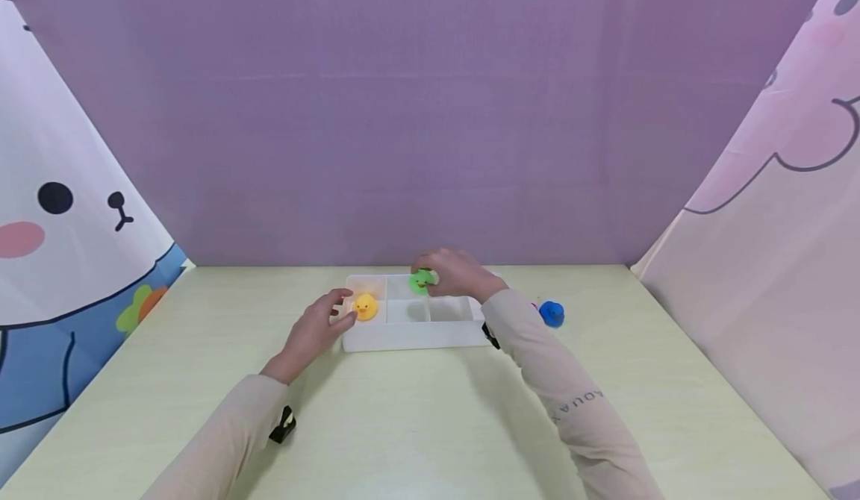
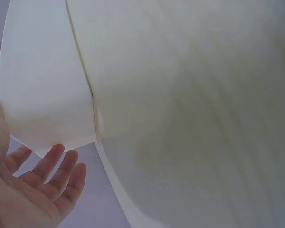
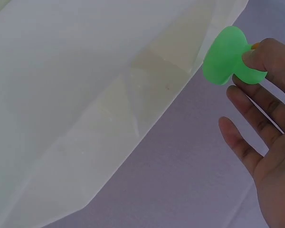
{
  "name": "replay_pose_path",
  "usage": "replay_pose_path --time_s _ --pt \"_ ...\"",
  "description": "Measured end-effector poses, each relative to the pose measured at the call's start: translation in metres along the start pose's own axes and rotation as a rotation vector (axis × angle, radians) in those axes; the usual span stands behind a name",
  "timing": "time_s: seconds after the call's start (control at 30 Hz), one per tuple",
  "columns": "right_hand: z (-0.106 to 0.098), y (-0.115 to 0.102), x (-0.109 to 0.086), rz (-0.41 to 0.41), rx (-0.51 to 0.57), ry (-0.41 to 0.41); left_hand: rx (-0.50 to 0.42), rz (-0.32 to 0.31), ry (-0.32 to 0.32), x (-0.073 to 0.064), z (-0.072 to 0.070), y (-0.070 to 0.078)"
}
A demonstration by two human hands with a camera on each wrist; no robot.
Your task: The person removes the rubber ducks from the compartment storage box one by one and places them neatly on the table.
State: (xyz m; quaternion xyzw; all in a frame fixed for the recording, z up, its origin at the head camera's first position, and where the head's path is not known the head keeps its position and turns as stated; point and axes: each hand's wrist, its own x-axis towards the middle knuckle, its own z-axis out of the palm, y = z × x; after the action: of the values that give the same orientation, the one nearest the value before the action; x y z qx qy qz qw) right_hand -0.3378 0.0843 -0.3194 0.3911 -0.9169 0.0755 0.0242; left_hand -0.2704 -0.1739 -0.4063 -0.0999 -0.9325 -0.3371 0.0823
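Between thumb and fingertips my right hand (image 1: 453, 272) pinches a green rubber duck (image 3: 226, 56), held over the back middle of a white divided tray (image 1: 416, 336). In the right wrist view the other fingers of that hand spread loosely below the duck. A yellow rubber duck (image 1: 366, 307) sits in the tray's left compartment. My left hand (image 1: 316, 328) is at the tray's left end with fingers parted and fingertips right at the rim. The left wrist view shows those fingers (image 2: 66, 175) slightly bent beside the tray's end wall (image 2: 47, 95).
To the tray's right, a blue rubber duck (image 1: 552, 313) rests on the pale wooden table (image 1: 403, 425). A bit of something pink peeks out next to it, mostly hidden by my right sleeve (image 1: 558, 373). A purple cloth (image 1: 416, 112) hangs behind the table, with printed cloths at both sides.
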Motion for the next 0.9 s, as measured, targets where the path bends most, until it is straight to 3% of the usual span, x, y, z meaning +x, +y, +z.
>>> replay_pose_path --time_s 0.9 --pt "-0.009 0.053 -0.053 0.076 0.02 0.053 0.001 -0.006 -0.01 0.0 0.0 -0.001"
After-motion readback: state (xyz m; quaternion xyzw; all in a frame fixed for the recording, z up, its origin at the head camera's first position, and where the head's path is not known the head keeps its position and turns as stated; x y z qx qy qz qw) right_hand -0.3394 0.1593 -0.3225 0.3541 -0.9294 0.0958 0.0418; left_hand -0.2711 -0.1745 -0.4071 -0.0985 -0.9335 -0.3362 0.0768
